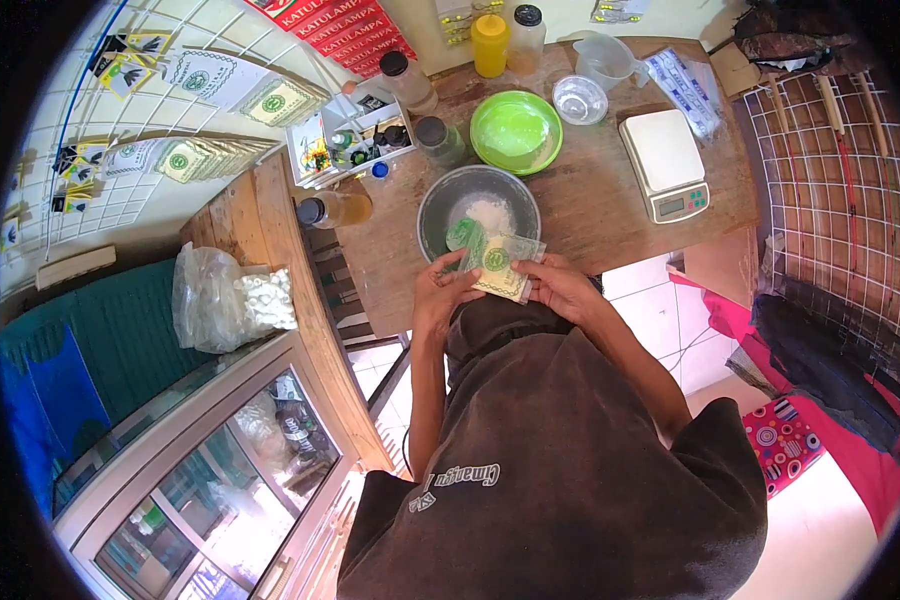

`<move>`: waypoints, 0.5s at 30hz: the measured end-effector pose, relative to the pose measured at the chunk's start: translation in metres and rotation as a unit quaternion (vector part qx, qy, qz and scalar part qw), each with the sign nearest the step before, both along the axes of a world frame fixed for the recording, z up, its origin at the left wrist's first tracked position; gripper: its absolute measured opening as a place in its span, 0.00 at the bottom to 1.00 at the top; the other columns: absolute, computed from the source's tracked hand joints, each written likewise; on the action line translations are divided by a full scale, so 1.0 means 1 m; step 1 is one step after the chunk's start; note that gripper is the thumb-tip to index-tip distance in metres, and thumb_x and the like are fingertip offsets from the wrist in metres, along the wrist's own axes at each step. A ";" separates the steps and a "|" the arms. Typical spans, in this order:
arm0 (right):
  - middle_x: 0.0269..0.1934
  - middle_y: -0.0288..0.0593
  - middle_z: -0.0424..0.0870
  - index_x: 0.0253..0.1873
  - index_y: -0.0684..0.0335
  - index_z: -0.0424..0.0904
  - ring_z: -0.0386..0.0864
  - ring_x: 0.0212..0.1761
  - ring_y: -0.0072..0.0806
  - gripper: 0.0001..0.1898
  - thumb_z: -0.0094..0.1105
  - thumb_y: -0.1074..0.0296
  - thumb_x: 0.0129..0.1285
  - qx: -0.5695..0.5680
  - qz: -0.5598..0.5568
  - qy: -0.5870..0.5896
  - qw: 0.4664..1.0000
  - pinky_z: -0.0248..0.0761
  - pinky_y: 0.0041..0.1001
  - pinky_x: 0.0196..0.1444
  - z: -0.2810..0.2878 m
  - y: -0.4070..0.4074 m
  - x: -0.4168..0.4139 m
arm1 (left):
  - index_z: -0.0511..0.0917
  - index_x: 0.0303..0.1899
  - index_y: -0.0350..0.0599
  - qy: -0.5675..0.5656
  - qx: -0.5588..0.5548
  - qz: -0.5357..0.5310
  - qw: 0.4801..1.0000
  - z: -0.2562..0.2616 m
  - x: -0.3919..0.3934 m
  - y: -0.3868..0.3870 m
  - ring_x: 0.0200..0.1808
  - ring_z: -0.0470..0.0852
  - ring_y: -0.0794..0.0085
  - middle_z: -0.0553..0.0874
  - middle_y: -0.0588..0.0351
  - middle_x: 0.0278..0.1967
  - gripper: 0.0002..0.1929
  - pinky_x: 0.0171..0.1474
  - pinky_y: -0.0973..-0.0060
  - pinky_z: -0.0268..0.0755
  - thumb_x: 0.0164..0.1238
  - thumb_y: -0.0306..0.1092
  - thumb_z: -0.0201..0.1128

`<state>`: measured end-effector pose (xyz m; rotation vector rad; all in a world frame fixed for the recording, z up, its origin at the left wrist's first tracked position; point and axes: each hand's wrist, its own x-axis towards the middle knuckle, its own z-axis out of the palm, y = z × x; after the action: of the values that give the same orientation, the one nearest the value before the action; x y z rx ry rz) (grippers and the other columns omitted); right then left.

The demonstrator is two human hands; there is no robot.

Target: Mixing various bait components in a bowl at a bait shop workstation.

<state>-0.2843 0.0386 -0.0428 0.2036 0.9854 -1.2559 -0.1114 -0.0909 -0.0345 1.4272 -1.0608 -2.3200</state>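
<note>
Between my two hands is a small clear plastic packet (pixel 501 264) with a yellowish printed label and green marks. My left hand (pixel 450 285) pinches its left edge, and my right hand (pixel 562 285) grips its right side. Just beyond the packet stands a dark grey bowl (pixel 525 199) holding white powder (pixel 490 214). A green scoop or cup (pixel 463 234) rests inside the bowl, partly behind the packet. Farther back, a bright green bowl (pixel 516 129) also has pale powder in it.
A digital kitchen scale (pixel 664 161) sits right on the wooden table (pixel 592 217). Behind are a clear measuring jug (pixel 606 61), a small clear bowl (pixel 580 100) and a yellow squeeze bottle (pixel 490 46). Leftward are lidded jars (pixel 439 141), a fallen bottle (pixel 337 208) and a white organizer (pixel 352 139).
</note>
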 end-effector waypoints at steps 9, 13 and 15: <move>0.56 0.51 0.82 0.63 0.74 0.71 0.84 0.55 0.37 0.20 0.61 0.69 0.71 -0.016 -0.022 -0.026 0.999 0.81 0.36 0.58 0.002 0.000 0.000 | 0.75 0.60 0.31 0.016 0.007 0.001 1.000 -0.007 0.002 0.001 0.35 0.90 0.67 0.88 0.44 0.40 0.24 0.35 0.76 0.87 0.64 0.26 0.71; 0.57 0.53 0.81 0.63 0.76 0.69 0.83 0.56 0.40 0.21 0.59 0.69 0.72 -0.009 -0.011 -0.048 0.999 0.82 0.40 0.59 0.005 -0.003 0.001 | 0.76 0.60 0.30 0.015 0.008 0.004 1.000 -0.006 0.001 0.002 0.34 0.90 0.67 0.88 0.45 0.39 0.22 0.33 0.76 0.86 0.66 0.27 0.70; 0.57 0.54 0.80 0.62 0.77 0.69 0.83 0.56 0.42 0.21 0.58 0.69 0.73 -0.010 -0.015 -0.048 0.999 0.83 0.45 0.58 0.004 -0.004 0.002 | 0.75 0.58 0.29 0.030 0.020 0.006 0.999 -0.007 0.001 0.002 0.31 0.90 0.68 0.89 0.44 0.37 0.20 0.32 0.78 0.86 0.68 0.28 0.69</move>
<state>-0.2826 0.0349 -0.0383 0.2617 0.8890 -1.2714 -0.1101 -0.0888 -0.0413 1.3659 -0.9908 -2.3725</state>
